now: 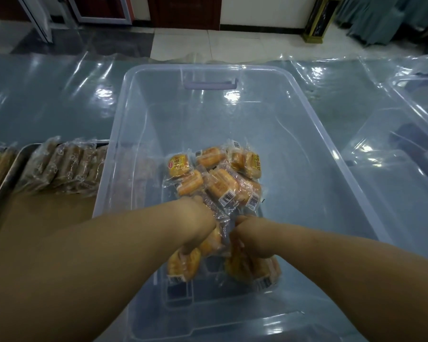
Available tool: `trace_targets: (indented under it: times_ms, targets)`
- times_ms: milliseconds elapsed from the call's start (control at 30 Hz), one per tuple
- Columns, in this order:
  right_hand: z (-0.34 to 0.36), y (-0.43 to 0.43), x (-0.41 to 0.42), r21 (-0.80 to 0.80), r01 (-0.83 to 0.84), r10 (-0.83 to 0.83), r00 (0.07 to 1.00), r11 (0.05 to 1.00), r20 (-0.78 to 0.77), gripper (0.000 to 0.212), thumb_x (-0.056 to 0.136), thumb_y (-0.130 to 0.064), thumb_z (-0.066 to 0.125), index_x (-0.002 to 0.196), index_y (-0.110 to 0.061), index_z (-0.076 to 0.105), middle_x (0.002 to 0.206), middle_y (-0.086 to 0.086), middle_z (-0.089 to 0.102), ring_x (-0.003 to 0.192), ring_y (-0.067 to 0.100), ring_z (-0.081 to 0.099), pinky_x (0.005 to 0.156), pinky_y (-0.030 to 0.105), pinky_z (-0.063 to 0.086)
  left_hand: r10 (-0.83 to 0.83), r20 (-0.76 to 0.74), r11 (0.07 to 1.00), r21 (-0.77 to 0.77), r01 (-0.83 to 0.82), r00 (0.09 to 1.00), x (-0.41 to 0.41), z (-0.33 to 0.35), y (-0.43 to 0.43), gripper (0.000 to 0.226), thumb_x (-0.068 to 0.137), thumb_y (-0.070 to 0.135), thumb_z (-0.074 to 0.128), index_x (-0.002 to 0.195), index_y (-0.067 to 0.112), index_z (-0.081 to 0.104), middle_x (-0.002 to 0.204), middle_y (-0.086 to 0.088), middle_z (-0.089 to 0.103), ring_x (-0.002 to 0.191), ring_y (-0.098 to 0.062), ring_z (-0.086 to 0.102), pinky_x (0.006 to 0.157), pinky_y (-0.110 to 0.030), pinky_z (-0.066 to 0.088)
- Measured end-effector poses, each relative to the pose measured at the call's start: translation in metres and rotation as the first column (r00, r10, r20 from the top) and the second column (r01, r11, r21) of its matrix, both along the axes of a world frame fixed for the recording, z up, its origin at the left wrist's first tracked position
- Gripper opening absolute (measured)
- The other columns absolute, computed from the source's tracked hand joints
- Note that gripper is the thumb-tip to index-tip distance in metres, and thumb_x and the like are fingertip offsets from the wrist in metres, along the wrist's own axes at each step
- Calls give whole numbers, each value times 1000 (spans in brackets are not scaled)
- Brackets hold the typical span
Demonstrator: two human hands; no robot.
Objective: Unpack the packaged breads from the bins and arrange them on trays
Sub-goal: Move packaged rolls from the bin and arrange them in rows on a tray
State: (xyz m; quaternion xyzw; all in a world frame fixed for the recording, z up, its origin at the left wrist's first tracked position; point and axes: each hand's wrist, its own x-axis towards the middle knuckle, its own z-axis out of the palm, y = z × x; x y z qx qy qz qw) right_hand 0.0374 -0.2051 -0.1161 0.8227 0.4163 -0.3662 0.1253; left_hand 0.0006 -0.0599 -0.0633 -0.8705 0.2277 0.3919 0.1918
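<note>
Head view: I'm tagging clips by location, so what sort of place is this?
Probably a catering or canteen prep room, not a home kitchen: a table under clear plastic sheeting, a steel tray lined with packaged breads, and a large clear storage bin holding more bread packets.

I see a catering prep room: plastic-sheeted counter (47, 99), steel tray (0, 201) of wrapped breads (67, 166), tiled floor (220, 43).

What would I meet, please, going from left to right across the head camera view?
metal tray → row of wrapped breads lined up on it → left wall of the clear bin → orange packaged breads piled inside that bin → second clear bin at the right edge
</note>
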Motion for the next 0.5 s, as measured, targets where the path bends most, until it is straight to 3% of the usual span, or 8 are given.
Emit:
trace_targets:
  times_ms: [100, 200, 367, 500]
  targets:
    - [2, 3, 3, 50, 46, -45, 999, 998, -22, 30, 89, -8, 54, 118, -11, 58, 118, 9, 53, 101, 23, 54, 78, 27, 44, 52, -16, 999, 8, -52, 998, 1, 0, 0, 57, 79, 28, 71, 130, 15, 48, 117, -6, 55, 104, -27, 52, 88, -39, 49]
    - [8, 8, 6, 117, 116, -112, 993, 986, -32, 19, 89, -10, 53, 107, -10, 61, 100, 6, 58, 84, 18, 51, 70, 26, 40, 123, -16, 992, -12, -123, 992, 2, 1, 4, 56, 78, 24, 73, 129, 14, 51, 115, -6, 58, 100, -25, 57, 88, -39, 51]
    - [34, 11, 10, 179, 146, -156, 987, 973, 46, 16, 85, -10, 57, 100, -12, 62, 87, 3, 53, 77, 19, 50, 65, 27, 38, 249, 30, 965, -93, -245, 968, -2, 13, 10, 53, 77, 23, 73, 125, 15, 53, 108, -5, 58, 93, -22, 56, 76, -31, 49]
    - [69, 4, 13, 304, 193, -251, 954, 933, 165, 17, 82, -9, 56, 96, -19, 51, 80, -2, 50, 75, 19, 48, 54, 24, 35, 351, 129, 925, -197, -323, 927, -7, 35, 17, 48, 75, 27, 71, 118, 18, 51, 88, 2, 52, 79, -17, 53, 64, -29, 44]
